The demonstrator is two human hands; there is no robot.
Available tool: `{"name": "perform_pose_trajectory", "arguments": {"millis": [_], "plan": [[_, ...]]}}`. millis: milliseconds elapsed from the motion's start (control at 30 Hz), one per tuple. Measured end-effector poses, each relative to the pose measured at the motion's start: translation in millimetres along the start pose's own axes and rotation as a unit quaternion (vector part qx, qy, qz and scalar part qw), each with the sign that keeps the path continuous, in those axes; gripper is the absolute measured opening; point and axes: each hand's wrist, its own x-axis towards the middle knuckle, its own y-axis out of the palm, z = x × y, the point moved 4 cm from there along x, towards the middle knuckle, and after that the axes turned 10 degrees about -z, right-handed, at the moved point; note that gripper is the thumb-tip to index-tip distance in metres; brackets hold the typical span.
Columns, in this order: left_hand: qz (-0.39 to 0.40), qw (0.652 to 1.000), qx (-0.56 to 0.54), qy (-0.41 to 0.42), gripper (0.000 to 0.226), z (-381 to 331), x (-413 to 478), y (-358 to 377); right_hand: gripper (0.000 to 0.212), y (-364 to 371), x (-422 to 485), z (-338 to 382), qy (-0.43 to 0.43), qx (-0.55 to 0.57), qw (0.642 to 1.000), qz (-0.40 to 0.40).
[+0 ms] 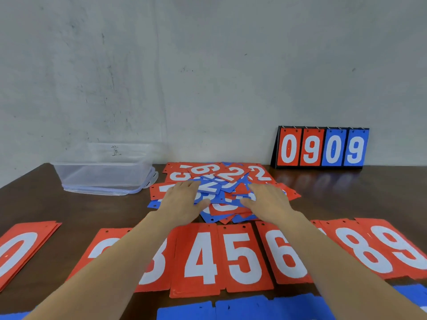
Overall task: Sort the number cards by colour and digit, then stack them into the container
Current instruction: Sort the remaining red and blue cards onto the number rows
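- Centrally, the left hand (pixel 182 200) is laid palm-down on the near left part of the loose pile of cards (pixel 221 181), with fingers straight and nothing gripped.
- The right hand (pixel 269 199) is laid likewise on the near right part of the pile, fingers stretched flat; the two thumbs are pointed toward each other.
- Red and blue cards are mixed in the pile and overlapped at many angles; digits 2 and 6 are legible on the far top cards.
- Nearer the viewer, red cards are set in a row on the table (pixel 335 192): a 0 stack (pixel 20 248) at far left, half-hidden cards (pixel 104 245) under the left forearm, then the 4 card (pixel 198 257), 5 card (pixel 245 257), 6 card (pixel 286 255), 8 card (pixel 362 252) and 9 card (pixel 402 245).
- Blue cards (pixel 242 309) are seen along the bottom edge, their digits cut off.
- The clear container (pixel 104 174) is placed at far left on a lid, just beside the pile.
- A scoreboard (pixel 321 147) reading 0909 is stood at far right against the wall (pixel 208 65).
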Motion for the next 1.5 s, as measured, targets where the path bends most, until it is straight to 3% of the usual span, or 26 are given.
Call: {"name": "perform_pose_trajectory", "arguments": {"millis": [233,333,433,533,633,767,833,933,1000,1100,1133,1300,1500], "plan": [[0.064,0.997,-0.029,-0.035,0.114,11.8,76.7,25.5,0.097,50.1,79.8,11.6,-0.064,-0.004,0.996,0.055],[0.100,0.994,-0.013,-0.040,0.123,17.0,100.5,39.7,0.104,67.1,91.8,12.7,-0.081,-0.003,0.992,0.097],[0.158,0.985,-0.014,-0.064,0.128,28.5,109.0,53.7,0.083,66.9,89.6,8.5,-0.093,0.028,0.991,0.091],[0.163,0.985,0.016,-0.053,0.114,27.0,106.7,55.3,0.059,57.6,78.9,6.0,-0.125,0.014,0.991,0.035],[0.106,0.990,0.092,0.001,0.098,18.5,101.3,50.8,0.043,49.9,62.4,3.3,-0.155,0.023,0.988,-0.004],[0.076,0.987,0.135,0.032,0.083,15.7,87.9,46.4,0.027,38.0,43.7,-12.1,-0.150,0.046,0.987,0.016],[0.049,0.992,0.112,0.026,0.081,18.6,86.5,40.6,0.027,31.3,37.9,-21.3,-0.119,0.047,0.992,0.013],[-0.040,0.998,-0.014,-0.047,0.061,31.6,97.2,30.3,0.024,23.6,43.4,-26.8,-0.041,0.034,0.996,-0.069],[-0.054,0.992,-0.071,-0.086,0.054,38.2,107.0,34.0,0.040,26.2,51.4,-24.7,0.042,0.023,0.995,-0.089],[-0.018,0.987,-0.111,-0.113,0.066,43.2,124.2,51.0,0.100,53.2,61.0,-21.2,0.122,0.001,0.992,0.015],[-0.006,0.985,-0.119,-0.123,0.073,45.6,130.4,57.4,0.111,60.7,62.1,-20.8,0.136,0.000,0.990,0.042],[0.040,0.987,-0.069,-0.141,0.093,57.9,153.8,79.2,0.110,71.5,63.5,-24.3,0.146,0.011,0.989,0.026],[0.032,0.994,0.018,-0.102,0.075,52.1,161.8,70.9,0.103,65.3,62.4,-18.0,0.133,0.045,0.990,-0.027]]}}
